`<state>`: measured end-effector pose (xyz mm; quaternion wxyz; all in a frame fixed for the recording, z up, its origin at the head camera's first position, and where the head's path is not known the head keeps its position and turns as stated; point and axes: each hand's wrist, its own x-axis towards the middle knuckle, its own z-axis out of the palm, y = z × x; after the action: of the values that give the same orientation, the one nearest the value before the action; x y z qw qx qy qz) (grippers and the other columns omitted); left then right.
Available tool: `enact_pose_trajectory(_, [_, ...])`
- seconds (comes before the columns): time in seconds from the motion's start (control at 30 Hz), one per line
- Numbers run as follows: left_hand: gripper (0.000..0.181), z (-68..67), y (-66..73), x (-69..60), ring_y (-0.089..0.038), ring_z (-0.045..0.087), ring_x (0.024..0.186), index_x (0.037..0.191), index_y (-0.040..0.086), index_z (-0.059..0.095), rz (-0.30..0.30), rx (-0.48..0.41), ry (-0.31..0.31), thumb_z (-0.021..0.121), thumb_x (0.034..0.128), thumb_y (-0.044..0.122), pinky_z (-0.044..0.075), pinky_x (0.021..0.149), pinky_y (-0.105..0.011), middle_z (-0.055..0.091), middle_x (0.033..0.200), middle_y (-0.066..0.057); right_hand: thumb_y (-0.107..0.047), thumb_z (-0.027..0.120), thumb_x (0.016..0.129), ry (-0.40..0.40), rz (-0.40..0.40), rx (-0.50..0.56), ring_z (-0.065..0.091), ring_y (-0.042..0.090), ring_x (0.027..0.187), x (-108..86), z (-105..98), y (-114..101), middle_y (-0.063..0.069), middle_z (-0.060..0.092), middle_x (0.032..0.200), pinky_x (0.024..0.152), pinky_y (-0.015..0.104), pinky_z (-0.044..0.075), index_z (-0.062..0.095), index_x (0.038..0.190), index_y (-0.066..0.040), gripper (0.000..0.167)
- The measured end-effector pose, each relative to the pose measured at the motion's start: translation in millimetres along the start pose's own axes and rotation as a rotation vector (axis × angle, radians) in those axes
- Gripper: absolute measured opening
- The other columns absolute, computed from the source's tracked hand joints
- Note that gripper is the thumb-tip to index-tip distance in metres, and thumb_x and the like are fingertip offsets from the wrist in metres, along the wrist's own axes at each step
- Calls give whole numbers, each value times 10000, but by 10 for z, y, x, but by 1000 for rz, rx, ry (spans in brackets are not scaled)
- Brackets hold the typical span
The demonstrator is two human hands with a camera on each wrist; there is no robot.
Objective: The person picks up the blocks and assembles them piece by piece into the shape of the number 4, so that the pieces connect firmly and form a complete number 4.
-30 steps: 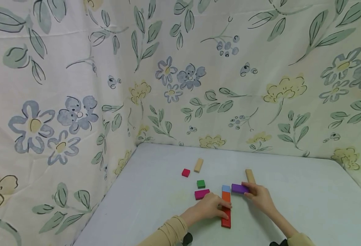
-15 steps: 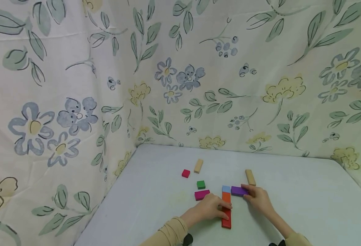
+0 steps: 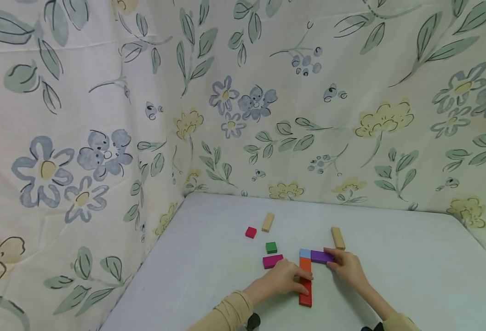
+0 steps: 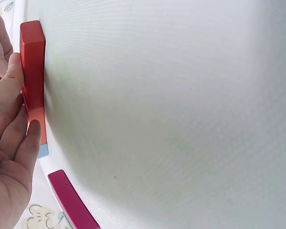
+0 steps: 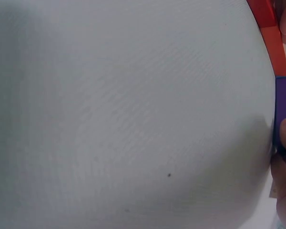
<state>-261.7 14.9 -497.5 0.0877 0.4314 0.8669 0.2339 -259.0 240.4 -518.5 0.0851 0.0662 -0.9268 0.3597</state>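
Observation:
A red block (image 3: 305,299), an orange block (image 3: 305,264) and a light blue block (image 3: 305,253) form a column in the head view. The left hand (image 3: 282,278) rests on the red and orange blocks, thumb and fingers along their sides. A purple block (image 3: 319,257) lies crosswise, its left end against the light blue block. The right hand (image 3: 349,268) pinches the purple block's right end. In the left wrist view, fingers (image 4: 34,131) touch the orange block (image 4: 37,114). In the right wrist view, fingertips hold the far end of the purple block (image 5: 282,98).
A magenta block (image 3: 272,261) lies just left of the left hand, with a green block (image 3: 271,248) behind it. Farther back are a small red block (image 3: 250,232) and a natural wood block (image 3: 268,222). Another wood block (image 3: 337,238) lies behind the right hand.
The right hand has moved the purple block slightly left and nearer; the gap between it and the light blue block has closed. The left hand has stayed in place.

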Motion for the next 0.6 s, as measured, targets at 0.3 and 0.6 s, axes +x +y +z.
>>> enact_pose_trajectory(0.3, [348, 8, -8, 6, 105, 491, 685, 1157, 217, 700, -1, 18, 2, 725, 821, 303, 342, 538, -81, 686, 1145, 125, 56, 660, 822, -21, 0, 2, 591, 413, 1114, -2, -14, -10, 260, 635, 1177, 857, 437, 522, 639, 1174, 38, 353])
enact_pose_trajectory(0.6, [350, 10, -12, 5, 95, 562, 797, 1158, 206, 700, 6, 1, 5, 726, 820, 295, 375, 588, -63, 685, 1148, 118, 33, 672, 823, -42, -6, -26, 591, 416, 1110, 9, -23, -19, 258, 639, 1172, 867, 454, 515, 639, 1174, 38, 352])
